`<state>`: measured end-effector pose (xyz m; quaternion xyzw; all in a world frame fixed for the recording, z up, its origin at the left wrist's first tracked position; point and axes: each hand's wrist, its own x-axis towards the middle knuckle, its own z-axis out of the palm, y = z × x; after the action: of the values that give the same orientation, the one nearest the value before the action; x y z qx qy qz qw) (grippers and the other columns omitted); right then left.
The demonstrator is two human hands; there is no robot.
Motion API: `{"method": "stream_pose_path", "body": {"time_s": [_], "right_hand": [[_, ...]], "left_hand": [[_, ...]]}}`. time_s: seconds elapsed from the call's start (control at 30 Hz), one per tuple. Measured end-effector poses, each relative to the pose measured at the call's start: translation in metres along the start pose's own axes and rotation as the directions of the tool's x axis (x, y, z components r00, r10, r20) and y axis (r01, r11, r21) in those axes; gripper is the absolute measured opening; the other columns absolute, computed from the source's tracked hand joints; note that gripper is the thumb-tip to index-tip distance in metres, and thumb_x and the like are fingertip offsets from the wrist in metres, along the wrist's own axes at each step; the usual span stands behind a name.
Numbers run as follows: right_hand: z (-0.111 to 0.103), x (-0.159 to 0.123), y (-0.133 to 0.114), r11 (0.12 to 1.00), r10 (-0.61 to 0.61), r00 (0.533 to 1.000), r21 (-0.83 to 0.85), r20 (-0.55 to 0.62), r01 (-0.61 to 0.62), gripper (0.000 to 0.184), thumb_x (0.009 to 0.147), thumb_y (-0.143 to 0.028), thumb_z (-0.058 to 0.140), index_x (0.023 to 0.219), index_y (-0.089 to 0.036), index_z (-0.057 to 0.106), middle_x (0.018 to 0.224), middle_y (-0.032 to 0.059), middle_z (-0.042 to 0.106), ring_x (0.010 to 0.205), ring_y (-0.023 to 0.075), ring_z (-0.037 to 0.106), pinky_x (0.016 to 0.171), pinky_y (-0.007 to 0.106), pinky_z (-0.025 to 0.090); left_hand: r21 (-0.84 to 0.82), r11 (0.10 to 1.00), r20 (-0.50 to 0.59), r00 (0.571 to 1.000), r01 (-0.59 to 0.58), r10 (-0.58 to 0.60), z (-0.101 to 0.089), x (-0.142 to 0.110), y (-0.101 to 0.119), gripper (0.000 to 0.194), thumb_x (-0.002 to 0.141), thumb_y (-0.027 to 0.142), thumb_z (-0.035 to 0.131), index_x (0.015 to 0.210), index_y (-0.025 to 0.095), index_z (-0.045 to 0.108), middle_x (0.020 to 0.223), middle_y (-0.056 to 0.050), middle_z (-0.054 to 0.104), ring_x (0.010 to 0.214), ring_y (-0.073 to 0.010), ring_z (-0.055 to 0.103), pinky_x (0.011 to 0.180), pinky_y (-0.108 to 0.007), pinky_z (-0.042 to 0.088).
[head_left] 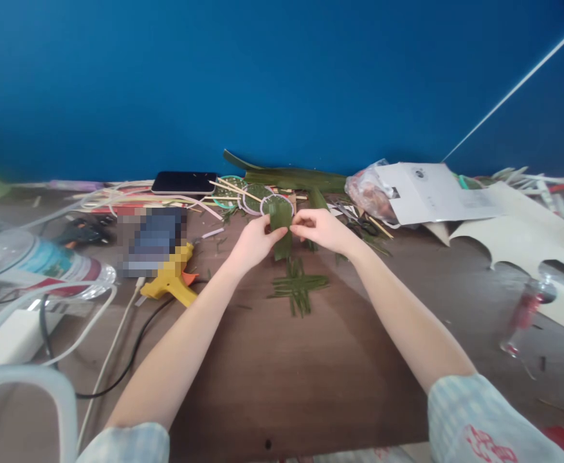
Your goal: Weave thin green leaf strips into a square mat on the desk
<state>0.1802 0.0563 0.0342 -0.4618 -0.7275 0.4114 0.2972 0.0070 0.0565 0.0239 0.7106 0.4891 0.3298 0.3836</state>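
Both my hands meet above the middle of the brown table (282,373). My left hand (254,243) and my right hand (321,229) each pinch the top of a green leaf strip (282,233) that hangs down between them. Just below it, several thin green leaf strips (299,287) lie crossed on the table. Behind my hands sit round green leaf discs with pale rims (257,195) and long green leaves (296,178).
A yellow glue gun (173,278) with a black cable lies to the left, near a clear plastic bottle (35,263). A black phone (185,182) rests by the blue wall. Papers (431,191), white cut card (527,241) and scissors (359,222) sit right.
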Motion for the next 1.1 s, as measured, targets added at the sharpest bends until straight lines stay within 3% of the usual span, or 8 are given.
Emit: {"method": "stream_pose_path", "body": {"time_s": [0.33,0.77,1.0,1.1], "right_hand": [[0.001,0.000,0.001,1.000,-0.002,1.000,0.010,-0.005,0.002,0.009,0.072,-0.026,0.053,0.069,-0.017,0.052,0.062,-0.0007,0.055,0.056,0.0113,0.050,0.057,0.027,0.041],[-0.002,0.003,0.008,0.986,-0.075,0.987,-0.155,-0.141,0.053,0.005,0.068,-0.020,0.051,0.063,-0.017,0.050,0.059,-0.0023,0.051,0.057,0.0102,0.045,0.056,0.024,0.035],[-0.013,0.004,0.028,0.944,0.032,0.981,-0.316,-0.189,-0.092,0.005,0.069,-0.019,0.054,0.065,-0.017,0.055,0.058,-0.0015,0.054,0.054,0.0109,0.046,0.056,0.026,0.036],[-0.012,0.004,0.035,0.912,0.027,0.981,-0.397,-0.194,-0.103,0.004,0.069,-0.017,0.055,0.065,-0.017,0.055,0.058,-0.0012,0.054,0.054,0.0115,0.047,0.058,0.026,0.036]], "left_hand": [[-0.070,0.997,0.013,1.000,-0.026,0.027,0.001,0.000,0.001,0.021,0.073,0.025,0.054,0.088,0.012,0.061,0.090,-0.006,0.067,0.082,-0.0189,0.060,0.076,-0.032,0.046],[-0.133,0.990,0.056,0.997,-0.047,0.055,-0.001,-0.004,0.012,0.019,0.073,0.025,0.057,0.087,0.013,0.062,0.093,-0.005,0.068,0.088,-0.0190,0.060,0.081,-0.033,0.046],[-0.171,0.985,-0.047,0.998,-0.037,0.029,-0.010,-0.001,0.010,0.022,0.073,0.028,0.057,0.090,0.014,0.061,0.091,-0.005,0.066,0.083,-0.0175,0.060,0.079,-0.033,0.046],[-0.128,0.991,-0.057,0.998,0.031,-0.039,-0.009,0.001,0.004,0.020,0.073,0.029,0.056,0.084,0.014,0.060,0.077,-0.003,0.063,0.067,-0.0154,0.057,0.064,-0.029,0.047]]}}
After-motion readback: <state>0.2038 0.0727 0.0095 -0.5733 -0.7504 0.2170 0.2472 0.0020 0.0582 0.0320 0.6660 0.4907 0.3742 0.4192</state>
